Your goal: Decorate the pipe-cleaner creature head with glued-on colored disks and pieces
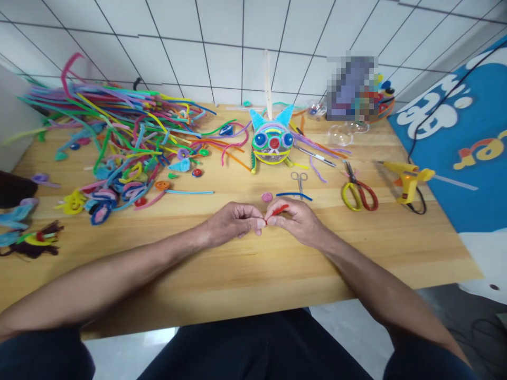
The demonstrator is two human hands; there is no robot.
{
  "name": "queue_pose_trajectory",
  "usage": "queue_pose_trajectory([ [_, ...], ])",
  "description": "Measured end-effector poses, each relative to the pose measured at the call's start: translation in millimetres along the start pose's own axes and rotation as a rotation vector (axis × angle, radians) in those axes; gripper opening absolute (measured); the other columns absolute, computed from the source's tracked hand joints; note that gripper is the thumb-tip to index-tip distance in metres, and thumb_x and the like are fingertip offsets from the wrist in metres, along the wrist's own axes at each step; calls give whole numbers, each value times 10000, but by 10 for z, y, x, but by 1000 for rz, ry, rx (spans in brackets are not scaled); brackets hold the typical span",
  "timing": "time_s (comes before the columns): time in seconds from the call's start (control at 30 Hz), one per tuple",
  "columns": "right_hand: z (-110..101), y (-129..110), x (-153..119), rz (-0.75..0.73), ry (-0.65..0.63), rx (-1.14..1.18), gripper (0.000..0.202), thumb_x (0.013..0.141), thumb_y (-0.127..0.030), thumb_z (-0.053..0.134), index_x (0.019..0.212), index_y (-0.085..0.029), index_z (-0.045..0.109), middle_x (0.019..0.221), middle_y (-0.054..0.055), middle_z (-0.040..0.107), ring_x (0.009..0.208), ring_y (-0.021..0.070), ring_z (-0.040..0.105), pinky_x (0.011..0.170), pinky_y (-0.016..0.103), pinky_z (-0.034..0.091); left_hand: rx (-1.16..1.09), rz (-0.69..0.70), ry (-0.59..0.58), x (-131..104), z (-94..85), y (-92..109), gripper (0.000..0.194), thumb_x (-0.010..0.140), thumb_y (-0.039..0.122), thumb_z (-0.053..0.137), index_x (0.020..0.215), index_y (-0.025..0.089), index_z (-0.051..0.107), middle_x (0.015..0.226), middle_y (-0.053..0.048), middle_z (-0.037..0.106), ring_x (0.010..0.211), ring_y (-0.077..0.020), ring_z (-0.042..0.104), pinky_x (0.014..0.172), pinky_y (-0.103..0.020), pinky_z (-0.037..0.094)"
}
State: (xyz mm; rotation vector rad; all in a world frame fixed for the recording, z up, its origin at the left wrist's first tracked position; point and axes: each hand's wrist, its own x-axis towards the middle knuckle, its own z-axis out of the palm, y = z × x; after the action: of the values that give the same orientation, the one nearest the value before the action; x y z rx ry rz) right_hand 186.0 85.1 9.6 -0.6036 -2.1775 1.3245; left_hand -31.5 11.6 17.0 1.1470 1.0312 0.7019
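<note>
Over the near middle of the table, my left hand (240,221) and my right hand (295,219) meet fingertip to fingertip. Both pinch a short red pipe cleaner (280,209); its free end sticks out above my right fingers, and the part between the fingertips is mostly hidden. Just beyond my hands lie a pink coil (266,197), a dark blue pipe cleaner piece (293,195) and small metal scissors (299,179). Farther back stands a round animal-face ornament (273,142) with blue ears, blue eyes and a red nose.
A large heap of colourful pipe cleaners (119,121) covers the back left. Red-and-yellow scissors (358,192) and a yellow glue gun (407,179) with a cord lie to the right. Clear plastic balls (340,135) sit near the tiled wall (222,53). A pen (317,156) lies beside the ornament.
</note>
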Motion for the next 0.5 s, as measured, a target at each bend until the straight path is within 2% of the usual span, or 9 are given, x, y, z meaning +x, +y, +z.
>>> queue_pose_trajectory([
  [0.1, 59, 15, -22, 11, 97, -30, 163, 981, -359, 668, 895, -228, 714, 884, 17, 737, 918, 191, 706, 924, 366, 533, -100, -4, 46, 7, 34, -4, 395, 846, 547, 754, 802, 157, 720, 575, 36, 565, 479, -64, 384, 484, -216, 293],
  [0.23, 115, -3, -44, 2, 176, -86, 149, 991, -354, 654, 911, -239, 704, 890, 22, 729, 972, 203, 705, 923, 360, 531, -240, 18, 109, 13, 85, -65, 397, 800, 547, 801, 860, 161, 730, 789, -22, 719, 506, -57, 418, 488, -216, 334],
  [0.4, 98, -55, -40, 51, 122, 27, 208, 970, -434, 683, 931, -231, 703, 877, 16, 713, 869, 174, 682, 841, 327, 539, -193, -6, 65, 4, 69, -73, 388, 837, 535, 775, 792, 156, 708, 634, 7, 628, 489, -60, 406, 483, -214, 298],
  [0.5, 73, -81, -21, 156, 76, 187, 305, 926, -522, 715, 904, -220, 691, 851, 13, 692, 785, 157, 652, 755, 302, 539, -192, -6, 17, 0, 52, -48, 418, 849, 569, 749, 792, 160, 677, 674, 3, 631, 496, -65, 419, 480, -218, 309],
])
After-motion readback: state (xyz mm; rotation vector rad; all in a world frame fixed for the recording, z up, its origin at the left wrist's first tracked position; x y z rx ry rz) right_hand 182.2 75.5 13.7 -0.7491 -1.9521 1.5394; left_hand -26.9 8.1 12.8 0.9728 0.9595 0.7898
